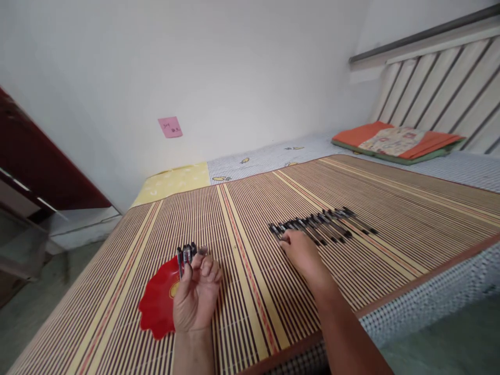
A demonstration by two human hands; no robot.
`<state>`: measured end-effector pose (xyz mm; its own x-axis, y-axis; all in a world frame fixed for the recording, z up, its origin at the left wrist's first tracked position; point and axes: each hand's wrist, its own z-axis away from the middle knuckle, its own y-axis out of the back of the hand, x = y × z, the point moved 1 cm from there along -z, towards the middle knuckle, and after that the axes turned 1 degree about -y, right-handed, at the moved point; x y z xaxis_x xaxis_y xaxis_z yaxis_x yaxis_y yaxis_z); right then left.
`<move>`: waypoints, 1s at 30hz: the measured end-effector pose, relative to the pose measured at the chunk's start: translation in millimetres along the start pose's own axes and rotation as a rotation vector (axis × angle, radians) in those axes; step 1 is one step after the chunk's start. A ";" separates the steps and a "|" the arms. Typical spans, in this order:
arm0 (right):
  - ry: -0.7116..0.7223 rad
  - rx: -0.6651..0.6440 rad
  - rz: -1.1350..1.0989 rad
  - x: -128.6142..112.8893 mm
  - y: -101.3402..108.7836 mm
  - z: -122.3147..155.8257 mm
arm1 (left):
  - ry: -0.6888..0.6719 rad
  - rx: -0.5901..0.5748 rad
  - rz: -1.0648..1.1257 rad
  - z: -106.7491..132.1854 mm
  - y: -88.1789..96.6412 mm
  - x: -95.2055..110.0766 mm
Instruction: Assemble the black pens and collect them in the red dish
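My right hand is at the near left end of a row of black pens. Its thumb and fingers are pinched on the end pen, which they partly cover. My left hand is palm up with its fingers curled, over the right side of a red scalloped plate. A small dark grey thing shows at its fingertips, too unclear to name. Several black pens lie just beyond its thumb, at the plate's far edge; their lower ends are partly hidden.
A striped bamboo mat covers the bed, its brown-bound edge running along the near right side. A folded orange and green cloth lies at the far right by a white slatted rail. On the wall is a pink note.
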<state>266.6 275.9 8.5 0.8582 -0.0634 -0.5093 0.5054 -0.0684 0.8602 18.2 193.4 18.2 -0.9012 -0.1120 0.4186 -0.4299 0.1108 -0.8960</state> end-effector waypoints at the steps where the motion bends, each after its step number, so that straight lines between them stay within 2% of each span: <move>1: -0.026 -0.033 0.063 -1.2 -3.6 0.1 | 0.003 0.007 -0.012 -0.2 0.4 -0.3; 6: -0.088 -0.080 0.141 -7.3 -16.2 0.9 | 0.015 0.013 -0.041 0.1 1.1 -1.8; 11: -0.086 -0.107 0.150 -8.7 -22.0 1.3 | 0.011 0.047 -0.100 -0.3 3.4 -3.2; 15: -0.012 -0.136 0.084 -13.4 -23.9 4.3 | 0.057 0.118 -0.335 -2.3 8.3 -7.8; 17: 0.059 -0.169 -0.022 -20.7 -25.3 8.8 | 0.114 0.152 -0.546 -3.7 9.9 -13.3; 19: 0.143 -0.256 -0.267 -31.8 -29.4 15.7 | 0.126 0.180 -0.765 -5.8 10.4 -19.9; 22: 0.262 -0.445 -0.676 -52.0 -41.6 28.4 | 0.018 0.218 -0.991 -9.9 10.0 -27.6; 25: 0.318 -0.523 -0.785 -66.5 -52.6 36.1 | -0.071 0.275 -1.043 -12.7 11.7 -29.4; 28: 0.348 -0.467 -0.735 -65.6 -50.0 32.3 | -0.076 0.321 -1.020 -13.4 16.0 -26.0; 30: 0.316 -0.318 -0.594 -54.1 -41.0 23.2 | -0.051 0.317 -0.966 -12.8 18.6 -23.5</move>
<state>197.4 259.0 0.2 0.3928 0.1874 -0.9003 0.8527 0.2923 0.4329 30.8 210.7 -6.5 -0.1698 -0.0576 0.9838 -0.9320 -0.3151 -0.1793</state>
